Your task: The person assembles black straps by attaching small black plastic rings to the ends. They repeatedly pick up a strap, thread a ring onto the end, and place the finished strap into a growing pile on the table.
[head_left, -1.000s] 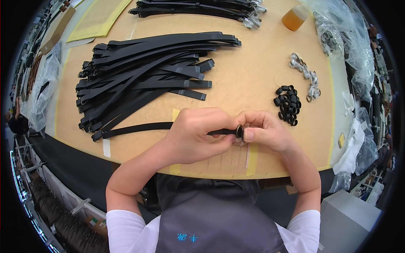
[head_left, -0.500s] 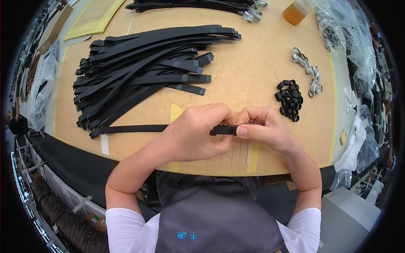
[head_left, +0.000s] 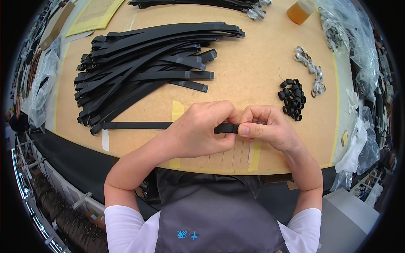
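A black belt [head_left: 137,125] lies across the near part of the table, its left end beside a pile of similar belts. My left hand [head_left: 202,128] is closed around the belt near its right end, thumb and forefinger pinching it. Just to the right, my right hand [head_left: 268,128] pinches the belt's tip between thumb and fingers. A short, thicker black band, perhaps a belt loop [head_left: 235,128], shows around the strap between the two hands. The right fingertips partly hide the tip.
The belt pile [head_left: 139,71] fills the left of the table. Small black loops [head_left: 292,99] lie heaped beyond my right hand, near plastic-wrapped metal buckles [head_left: 312,71]. At the back stand a cup of amber liquid [head_left: 298,13] and more belts [head_left: 190,4]. Plastic bags [head_left: 358,55] line the right edge.
The whole view has shifted slightly. Both hands keep their hold on the belt, and a little more of the black band shows between them.
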{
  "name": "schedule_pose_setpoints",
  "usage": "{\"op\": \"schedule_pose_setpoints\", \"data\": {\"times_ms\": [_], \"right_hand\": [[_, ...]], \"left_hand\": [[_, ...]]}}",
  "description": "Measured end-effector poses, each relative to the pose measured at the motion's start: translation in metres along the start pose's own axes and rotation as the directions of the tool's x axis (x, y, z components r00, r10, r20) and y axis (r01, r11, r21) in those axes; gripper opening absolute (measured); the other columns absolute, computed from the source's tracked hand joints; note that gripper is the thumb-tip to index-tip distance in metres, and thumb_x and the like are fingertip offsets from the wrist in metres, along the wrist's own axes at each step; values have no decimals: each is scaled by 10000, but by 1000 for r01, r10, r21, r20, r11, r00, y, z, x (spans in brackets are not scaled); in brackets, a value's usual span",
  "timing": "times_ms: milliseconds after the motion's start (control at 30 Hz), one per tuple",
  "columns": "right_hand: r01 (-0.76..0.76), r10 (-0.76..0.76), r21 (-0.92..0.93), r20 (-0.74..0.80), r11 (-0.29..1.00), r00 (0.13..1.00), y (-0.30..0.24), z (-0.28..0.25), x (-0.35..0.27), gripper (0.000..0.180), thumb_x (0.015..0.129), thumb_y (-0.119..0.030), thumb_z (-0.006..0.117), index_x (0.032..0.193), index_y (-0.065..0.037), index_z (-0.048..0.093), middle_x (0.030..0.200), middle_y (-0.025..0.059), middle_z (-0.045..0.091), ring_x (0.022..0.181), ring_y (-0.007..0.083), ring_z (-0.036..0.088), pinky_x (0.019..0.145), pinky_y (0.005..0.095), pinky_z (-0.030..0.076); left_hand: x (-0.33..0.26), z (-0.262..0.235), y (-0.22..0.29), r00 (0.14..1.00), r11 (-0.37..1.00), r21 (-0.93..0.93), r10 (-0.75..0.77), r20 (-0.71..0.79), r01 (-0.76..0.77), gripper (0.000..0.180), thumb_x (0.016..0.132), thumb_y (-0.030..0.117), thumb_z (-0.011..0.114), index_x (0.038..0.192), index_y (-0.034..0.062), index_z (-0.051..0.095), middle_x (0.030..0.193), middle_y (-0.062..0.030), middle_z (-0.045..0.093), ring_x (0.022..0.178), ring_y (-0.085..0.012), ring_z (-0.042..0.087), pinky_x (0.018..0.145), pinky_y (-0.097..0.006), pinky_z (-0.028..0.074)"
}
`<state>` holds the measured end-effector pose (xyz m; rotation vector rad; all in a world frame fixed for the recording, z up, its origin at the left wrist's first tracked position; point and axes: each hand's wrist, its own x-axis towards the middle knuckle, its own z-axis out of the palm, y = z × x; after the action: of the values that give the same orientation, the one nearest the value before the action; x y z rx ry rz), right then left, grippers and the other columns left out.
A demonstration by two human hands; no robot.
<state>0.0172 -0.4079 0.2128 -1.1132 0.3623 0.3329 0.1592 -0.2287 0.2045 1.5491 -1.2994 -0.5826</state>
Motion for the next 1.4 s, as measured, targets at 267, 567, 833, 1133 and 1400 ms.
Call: {"op": "schedule_pose_setpoints", "data": {"times_ms": [267,567,833,1133,1400], "right_hand": [[5,-6,-53,-35,999,999,2,2,0,177,929,-192,760,910,-41,670,813,-50,637,732,4,525,641,188,389],[-13,4,-93,-90,996,996,4,6,1,158,916,-162,769,897,-44,666,800,-63,631,717,-12,510,620,177,371],[31,-36,-85,-57,996,998,0,9,0,145,911,-136,766,919,-38,659,829,-52,639,731,1,521,635,193,391],[20,-21,-48,-22,999,1000,0,9,-3,129,913,-131,746,907,-48,646,797,-43,624,696,9,529,612,192,403],[9,-11,-70,-16,998,1000,2,9,-4,161,935,-171,744,944,-37,656,799,-35,639,688,14,556,598,197,442]], "left_hand": [[-1,2,-1,1000,1000,-3,0,2,0,240,684,-22,757,889,13,637,808,-92,686,735,-216,710,676,-298,575],[-1,1,-2,1000,1000,6,25,18,-25,237,688,-22,757,887,15,634,804,-100,680,732,-242,703,660,-314,568],[-1,1,0,998,997,-45,60,-30,-62,236,684,-18,762,885,23,644,798,-89,676,707,-232,688,631,-309,549],[-1,-4,-1,990,990,-33,137,32,-136,219,690,-15,754,880,28,654,797,-75,671,681,-212,664,585,-295,514],[-2,-3,-2,991,989,-53,136,9,-136,215,689,-20,745,873,34,648,786,-66,663,684,-209,659,586,-294,510]]}}
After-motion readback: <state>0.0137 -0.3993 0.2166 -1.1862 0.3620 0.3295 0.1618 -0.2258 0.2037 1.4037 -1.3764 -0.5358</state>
